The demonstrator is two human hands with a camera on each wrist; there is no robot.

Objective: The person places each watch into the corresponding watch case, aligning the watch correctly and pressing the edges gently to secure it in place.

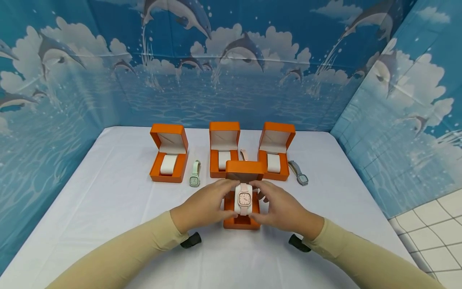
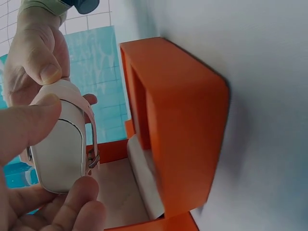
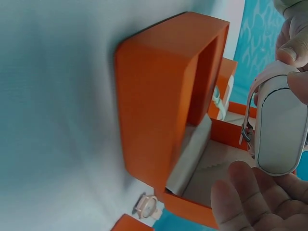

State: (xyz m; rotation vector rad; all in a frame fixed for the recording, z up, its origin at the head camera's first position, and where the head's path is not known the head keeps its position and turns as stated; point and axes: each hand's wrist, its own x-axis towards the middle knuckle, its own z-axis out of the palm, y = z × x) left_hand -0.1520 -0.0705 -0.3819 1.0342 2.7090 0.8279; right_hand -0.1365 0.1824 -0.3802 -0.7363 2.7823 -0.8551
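Left hand [image 1: 206,202] and right hand [image 1: 283,205] grip a white cushion [image 2: 58,151] between them, pink watch [image 1: 244,198] running lengthwise forward, above an open orange box [image 1: 242,225].

4 orange boxes [image 1: 242,225] on 1 counter [image 1: 108,180], 4 watches [image 1: 244,199] (3 on the counter, 1 above it), 4 white cushions [image 1: 168,164].

"What does the white tabletop [image 1: 94,200] carry?"
"Four open orange boxes [image 1: 242,226]; a green watch [image 1: 194,179] beside the leftmost; a partly hidden pink watch [image 1: 244,155] between two others; a blue-grey watch [image 1: 299,174] beside the rightmost."
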